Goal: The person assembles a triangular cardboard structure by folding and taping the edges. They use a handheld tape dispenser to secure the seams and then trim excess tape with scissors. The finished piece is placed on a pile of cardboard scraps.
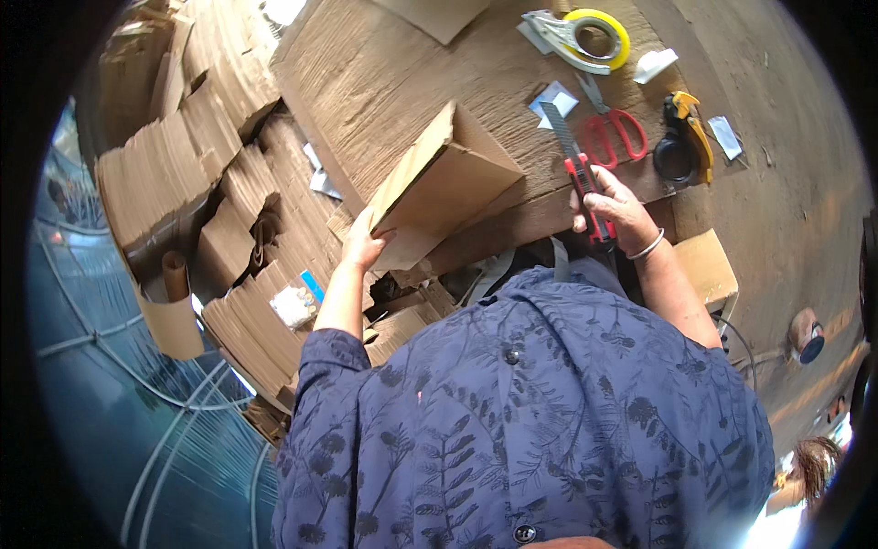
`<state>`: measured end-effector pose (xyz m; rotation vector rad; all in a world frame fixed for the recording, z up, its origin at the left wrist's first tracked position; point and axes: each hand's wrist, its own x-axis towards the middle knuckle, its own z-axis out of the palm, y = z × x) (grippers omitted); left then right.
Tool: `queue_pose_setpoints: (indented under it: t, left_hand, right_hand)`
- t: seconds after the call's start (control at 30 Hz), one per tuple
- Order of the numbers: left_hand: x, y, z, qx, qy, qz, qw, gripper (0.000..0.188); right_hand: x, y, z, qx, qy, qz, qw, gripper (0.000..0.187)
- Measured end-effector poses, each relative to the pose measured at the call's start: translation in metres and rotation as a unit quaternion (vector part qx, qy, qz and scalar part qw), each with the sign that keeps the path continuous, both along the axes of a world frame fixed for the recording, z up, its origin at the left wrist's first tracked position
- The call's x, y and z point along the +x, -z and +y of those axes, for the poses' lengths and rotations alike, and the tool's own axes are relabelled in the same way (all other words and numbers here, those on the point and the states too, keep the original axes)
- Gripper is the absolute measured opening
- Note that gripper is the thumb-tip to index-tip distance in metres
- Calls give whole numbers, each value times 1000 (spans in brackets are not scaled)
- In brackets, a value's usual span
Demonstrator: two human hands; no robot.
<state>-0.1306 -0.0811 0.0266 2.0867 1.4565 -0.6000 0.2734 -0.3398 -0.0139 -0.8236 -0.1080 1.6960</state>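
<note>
My left hand (368, 243) grips the near left edge of a folded cardboard box (453, 188), which stands tilted at the front edge of the wooden table (366, 82). In my right hand (618, 209) is a red and black box cutter (585, 188), its long blade out and pointing away from me. The fingers wrap round its handle, above the table's front edge. Just beyond the knife lie red-handled scissors (615, 133) and a small white and blue paper piece (553, 103). The blade is apart from the box.
Stacks of flat cardboard (155, 183) fill the left side. At the table's far right lie a tape dispenser with yellow tape (594, 37), a black and yellow tape dispenser (681, 142) and white scraps (655, 64). A cardboard box (706, 265) stands by my right forearm.
</note>
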Motion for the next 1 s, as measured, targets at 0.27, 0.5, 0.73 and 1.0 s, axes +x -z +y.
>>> queue_pose_setpoints:
  t: [0.27,0.5,0.73,1.0]
  left_hand:
    - [4,4,15,6,108,-99,989,72]
    - [58,40,18,64,178,-157,969,69]
    - [70,19,16,35,168,-167,971,58]
    - [65,15,20,26,155,-195,968,54]
  right_hand:
    - [-44,-14,64,33,2,-546,837,36]
    - [-135,-23,95,13,-94,-792,603,22]
    - [-174,-16,123,-54,-119,-853,505,12]
    - [-186,-27,139,-75,-132,-892,425,11]
